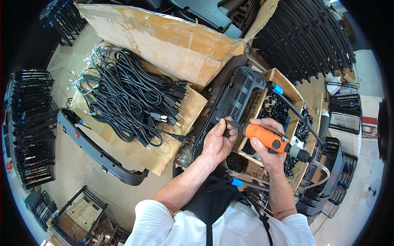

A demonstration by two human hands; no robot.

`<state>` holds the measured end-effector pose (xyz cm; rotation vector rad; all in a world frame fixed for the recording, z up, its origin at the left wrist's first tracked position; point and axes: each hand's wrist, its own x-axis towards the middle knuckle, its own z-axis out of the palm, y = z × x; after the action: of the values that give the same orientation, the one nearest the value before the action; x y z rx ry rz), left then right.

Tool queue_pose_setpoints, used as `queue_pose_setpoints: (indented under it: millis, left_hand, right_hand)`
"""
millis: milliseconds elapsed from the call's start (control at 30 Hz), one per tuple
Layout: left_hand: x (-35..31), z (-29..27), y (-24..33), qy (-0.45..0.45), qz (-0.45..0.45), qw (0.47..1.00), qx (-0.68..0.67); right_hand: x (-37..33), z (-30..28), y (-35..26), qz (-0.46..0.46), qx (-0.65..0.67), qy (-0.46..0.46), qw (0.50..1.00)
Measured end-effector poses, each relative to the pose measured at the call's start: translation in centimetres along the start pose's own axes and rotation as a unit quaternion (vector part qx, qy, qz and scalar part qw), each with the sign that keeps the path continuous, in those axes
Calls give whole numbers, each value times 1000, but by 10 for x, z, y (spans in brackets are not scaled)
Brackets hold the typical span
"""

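Observation:
My right hand (271,160) is wrapped round an orange air screwdriver (262,136), its dark tip pointing left and a clear hose (327,174) trailing from its back end. My left hand (217,143) is closed, palm up, just beside that tip. Small dark pieces that look like screws (227,133) show among its curled fingers. Thumb and fingertips pinch close to the tip; what exactly lies between them is too small to make out. Under and beyond the left hand lies a long black plastic housing (236,96) with slotted vents.
Left of the housing, a heap of black power cords (127,94) lies on cardboard (193,110). A wooden box (296,92) of small black parts stands at right, crossed by a black bar (299,112). Another curved black housing (102,153) sits far left. Black frames (303,37) are stacked behind.

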<state>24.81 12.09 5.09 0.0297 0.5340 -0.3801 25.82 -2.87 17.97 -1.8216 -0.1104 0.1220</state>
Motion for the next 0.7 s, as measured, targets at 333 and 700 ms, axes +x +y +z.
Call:
queue_pose_setpoints:
  millis: [333, 700]
  left_hand:
    - [17, -33, -19, 19, 54, 992, 109]
    - [25, -35, -21, 15, 62, 992, 108]
  right_hand:
    - [45, 33, 25, 20, -31, -20, 999]
    - [65, 50, 15, 23, -119, -72, 990]
